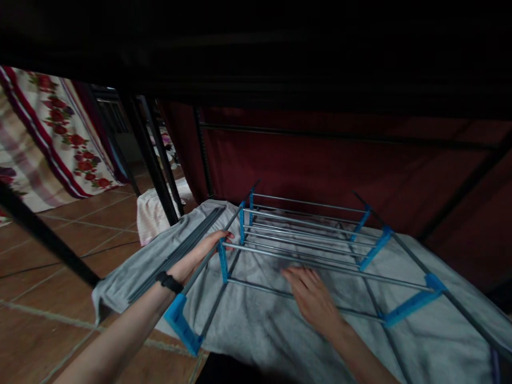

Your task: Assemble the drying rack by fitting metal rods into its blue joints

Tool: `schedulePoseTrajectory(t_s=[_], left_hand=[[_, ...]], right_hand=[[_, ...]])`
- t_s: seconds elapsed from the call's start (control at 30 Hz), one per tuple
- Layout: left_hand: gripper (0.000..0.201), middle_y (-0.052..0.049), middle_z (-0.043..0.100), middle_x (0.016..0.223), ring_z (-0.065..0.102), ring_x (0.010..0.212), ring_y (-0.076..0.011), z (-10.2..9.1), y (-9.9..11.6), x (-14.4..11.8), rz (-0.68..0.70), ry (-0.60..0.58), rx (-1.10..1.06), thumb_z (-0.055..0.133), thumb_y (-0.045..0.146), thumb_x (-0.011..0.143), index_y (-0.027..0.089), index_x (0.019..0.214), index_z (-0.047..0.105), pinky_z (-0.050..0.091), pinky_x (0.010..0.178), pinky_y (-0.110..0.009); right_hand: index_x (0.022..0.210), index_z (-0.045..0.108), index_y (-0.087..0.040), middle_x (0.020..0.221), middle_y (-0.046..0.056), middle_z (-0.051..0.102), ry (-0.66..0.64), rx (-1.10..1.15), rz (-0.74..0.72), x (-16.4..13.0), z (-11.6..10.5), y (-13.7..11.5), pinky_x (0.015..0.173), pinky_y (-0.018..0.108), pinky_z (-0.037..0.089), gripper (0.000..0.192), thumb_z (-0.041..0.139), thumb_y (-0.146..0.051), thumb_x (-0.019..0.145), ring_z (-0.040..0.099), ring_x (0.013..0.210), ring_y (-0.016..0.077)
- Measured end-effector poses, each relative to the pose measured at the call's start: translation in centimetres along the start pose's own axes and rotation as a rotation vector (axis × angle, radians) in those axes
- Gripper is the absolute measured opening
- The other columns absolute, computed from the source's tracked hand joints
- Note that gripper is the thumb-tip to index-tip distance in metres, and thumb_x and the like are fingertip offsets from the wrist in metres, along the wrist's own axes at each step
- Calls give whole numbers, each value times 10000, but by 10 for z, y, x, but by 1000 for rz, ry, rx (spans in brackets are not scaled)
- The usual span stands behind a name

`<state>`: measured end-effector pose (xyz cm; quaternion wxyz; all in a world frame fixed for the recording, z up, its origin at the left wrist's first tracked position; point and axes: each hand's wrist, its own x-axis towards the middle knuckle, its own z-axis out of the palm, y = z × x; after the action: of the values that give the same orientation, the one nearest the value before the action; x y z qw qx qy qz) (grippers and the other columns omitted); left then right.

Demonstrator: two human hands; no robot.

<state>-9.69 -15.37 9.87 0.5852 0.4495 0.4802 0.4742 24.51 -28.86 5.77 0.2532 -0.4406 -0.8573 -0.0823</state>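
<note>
Two hands are on a rack with grey metal rods and blue plastic connectors, lying on its side on a grey cloth spread over the tiled floor. Far left there's a flowery fabric hanging down, then some black frame legs and a pale bundle behind them. The left hand, black band on the wrist, is wrapped around the rack's left upright pole, right by a blue connector. The right hand lies flat and open, fingers spread, touching the rods near the rack's front. The hands are well apart. Behind it all hangs a dark red curtain.
</note>
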Motion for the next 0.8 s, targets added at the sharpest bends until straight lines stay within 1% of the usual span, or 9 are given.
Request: schedulePoseTrajectory(t_s=[0.07,0.13,0.2,0.27,0.37,0.5,0.57,0.67,0.8], left_hand=[[332,-72,730,779,692,688,-182,-4,-2,3,-35,-33,-27,737,428,845,112,950,740,591,705,-294],[394,-106,752,827,727,748,-212,-10,-6,12,-57,-46,-98,693,494,895,114,990,730,596,708,-300],[358,-119,762,880,747,804,-227,-17,-11,26,-64,21,-166,682,469,911,127,1013,710,608,723,-310],[272,-102,764,918,749,818,-217,-24,-16,42,-51,112,-158,741,349,858,145,1031,690,610,710,-304],[376,-87,762,969,748,900,-239,-33,-24,64,11,162,-36,835,230,693,166,1028,678,604,717,-307],[569,-120,745,1157,688,1160,-348,-36,-40,89,127,102,152,904,297,546,200,1067,697,588,945,-434],[613,-138,710,1267,642,1248,-372,-34,-51,104,178,57,178,885,331,540,215,1112,697,542,1052,-486],[595,-146,683,1331,590,1324,-387,-29,-64,127,206,-27,156,827,337,569,246,1143,697,521,1084,-533],[604,-108,700,1338,571,1354,-380,-16,-61,138,244,-158,242,771,282,639,304,1239,706,508,1085,-563]], right_hand=[[1431,580,-283,1314,74,688,16,65,62,-33,14,11,1032,412,554,529,392,-60,989,664,1168,212],[1381,615,-281,1329,65,682,17,100,132,-58,31,25,1014,380,573,504,403,-52,985,662,1193,200],[1352,636,-273,1352,66,675,19,103,184,-70,46,37,1024,373,575,505,397,-36,975,652,1233,198],[1371,629,-260,1382,73,664,19,84,212,-67,60,46,1060,392,562,526,387,-26,968,637,1269,204],[1437,589,-240,1412,84,654,-4,44,220,-42,76,53,1109,412,531,546,387,-37,972,619,1302,211],[1465,573,-230,1500,72,597,-41,5,191,13,98,62,1173,395,467,541,393,-57,985,533,1403,214],[1473,565,-221,1547,65,555,-54,-10,180,44,110,68,1202,401,428,557,398,-45,972,492,1437,221],[1457,579,-198,1542,86,557,-83,-24,167,90,125,76,1193,406,422,546,432,-45,955,504,1416,230],[1446,580,-180,1508,120,575,-21,-66,114,140,140,76,1218,435,366,496,416,-72,991,502,1398,239]])
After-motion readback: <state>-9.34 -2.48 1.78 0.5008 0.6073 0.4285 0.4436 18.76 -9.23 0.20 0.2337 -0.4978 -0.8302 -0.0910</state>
